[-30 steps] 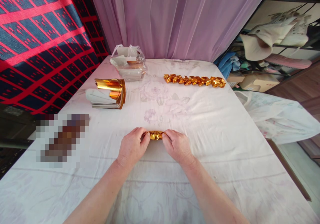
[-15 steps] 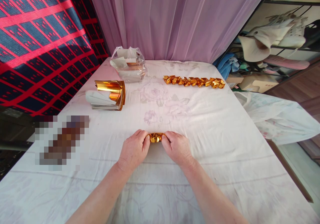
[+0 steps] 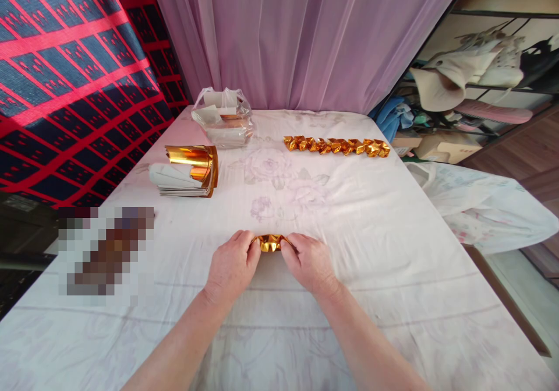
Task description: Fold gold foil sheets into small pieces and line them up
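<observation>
On the white sheet, gold sheets sit far-left, a folded gold row at the back. Near edge: left hand and right hand pinch a crumpled gold piece, mid-fold. Squeezing tighter looks next.

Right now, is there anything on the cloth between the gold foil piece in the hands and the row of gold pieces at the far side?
Nothing visible. The left hand and right hand pinch the foil piece; only bare cloth lies between it and the row of gold pieces.
</observation>
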Demonstrator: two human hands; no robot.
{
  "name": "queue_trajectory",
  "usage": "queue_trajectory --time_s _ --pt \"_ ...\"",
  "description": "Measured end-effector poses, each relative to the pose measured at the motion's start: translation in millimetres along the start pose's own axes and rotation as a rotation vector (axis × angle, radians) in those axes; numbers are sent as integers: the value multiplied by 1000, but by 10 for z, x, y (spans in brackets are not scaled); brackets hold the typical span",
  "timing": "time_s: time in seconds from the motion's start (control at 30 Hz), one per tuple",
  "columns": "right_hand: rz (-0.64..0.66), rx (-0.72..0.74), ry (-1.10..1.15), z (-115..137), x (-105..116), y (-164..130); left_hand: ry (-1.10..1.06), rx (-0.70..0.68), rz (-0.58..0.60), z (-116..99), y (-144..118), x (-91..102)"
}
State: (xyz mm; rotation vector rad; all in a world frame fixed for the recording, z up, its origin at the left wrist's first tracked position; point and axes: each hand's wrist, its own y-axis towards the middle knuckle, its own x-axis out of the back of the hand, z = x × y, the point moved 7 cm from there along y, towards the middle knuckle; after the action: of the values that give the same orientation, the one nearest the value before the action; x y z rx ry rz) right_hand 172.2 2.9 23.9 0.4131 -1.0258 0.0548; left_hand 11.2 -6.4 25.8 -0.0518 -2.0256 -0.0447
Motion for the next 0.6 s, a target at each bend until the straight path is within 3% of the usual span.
queue_trajectory --time_s 0.43,0.6 --pt "-211 28 -132 50 104 -33 56 -49 -39 -52 -24 -46" --pt "-167 152 -24 148 110 -39 55 -18 -71 -4 -14 -29"
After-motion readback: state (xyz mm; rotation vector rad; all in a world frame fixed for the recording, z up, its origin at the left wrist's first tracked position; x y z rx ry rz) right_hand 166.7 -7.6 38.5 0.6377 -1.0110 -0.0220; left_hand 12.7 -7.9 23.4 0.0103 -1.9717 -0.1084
